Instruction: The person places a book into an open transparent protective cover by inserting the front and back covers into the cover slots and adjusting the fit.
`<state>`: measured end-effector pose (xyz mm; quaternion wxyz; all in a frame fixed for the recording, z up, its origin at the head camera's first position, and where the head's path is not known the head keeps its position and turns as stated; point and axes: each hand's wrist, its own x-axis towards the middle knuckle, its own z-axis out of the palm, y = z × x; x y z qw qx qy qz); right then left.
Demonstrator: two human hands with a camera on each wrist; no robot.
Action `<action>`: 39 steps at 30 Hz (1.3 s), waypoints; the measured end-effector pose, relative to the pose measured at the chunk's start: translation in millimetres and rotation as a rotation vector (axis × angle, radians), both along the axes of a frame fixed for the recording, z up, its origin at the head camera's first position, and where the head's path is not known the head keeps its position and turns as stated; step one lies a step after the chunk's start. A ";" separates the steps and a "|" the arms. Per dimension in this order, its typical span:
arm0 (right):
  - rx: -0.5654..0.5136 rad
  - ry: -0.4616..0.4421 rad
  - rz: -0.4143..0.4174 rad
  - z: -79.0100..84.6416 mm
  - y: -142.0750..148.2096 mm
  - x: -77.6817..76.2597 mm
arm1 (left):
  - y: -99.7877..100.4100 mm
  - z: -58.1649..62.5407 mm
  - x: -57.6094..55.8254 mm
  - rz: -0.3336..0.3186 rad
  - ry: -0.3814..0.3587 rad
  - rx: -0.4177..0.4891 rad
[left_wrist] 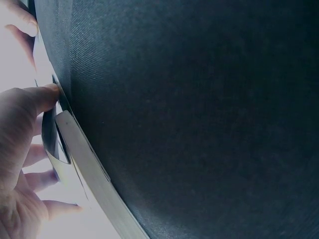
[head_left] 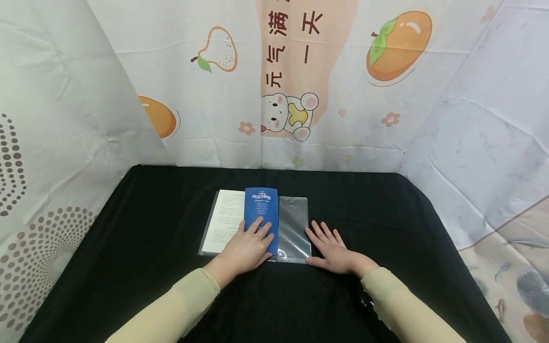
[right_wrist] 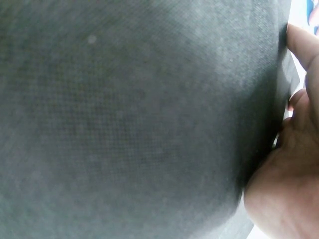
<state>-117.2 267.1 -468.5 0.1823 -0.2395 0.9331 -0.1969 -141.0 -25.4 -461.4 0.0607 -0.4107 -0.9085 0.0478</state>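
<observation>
A book [head_left: 223,219] lies on the black-covered table, its printed page showing at the left. Beside that page is a blue cover flap [head_left: 261,206] with white lettering. Clear plastic book cover [head_left: 293,224] extends flat to the right and also edges the left side. My left hand [head_left: 249,245] rests on the lower part of the blue flap, fingers spread. At the plastic's right edge, my right hand [head_left: 332,250] lies flat with straight fingers, its thumb at the lower corner. The left wrist view shows the book's page block [left_wrist: 89,169] low beside the left hand.
Black cloth [head_left: 369,205] covers the table around the book. A white curtain [head_left: 214,105] printed with fruit and a cartoon animal hangs behind it. Pale cloth panels [head_left: 55,105] stand at both sides.
</observation>
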 end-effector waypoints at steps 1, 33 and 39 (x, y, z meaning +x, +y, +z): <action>0.002 0.003 0.000 0.1 -0.2 -0.1 | -0.2 0.1 -0.2 -0.002 -0.005 -0.002; 0.009 0.014 -0.005 -5.9 -0.6 -2.6 | -13.7 7.1 -5.1 -0.107 -0.107 -0.052; -0.030 0.030 -0.015 -12.3 2.8 -1.5 | -15.6 5.0 -4.5 -0.127 -0.100 -0.060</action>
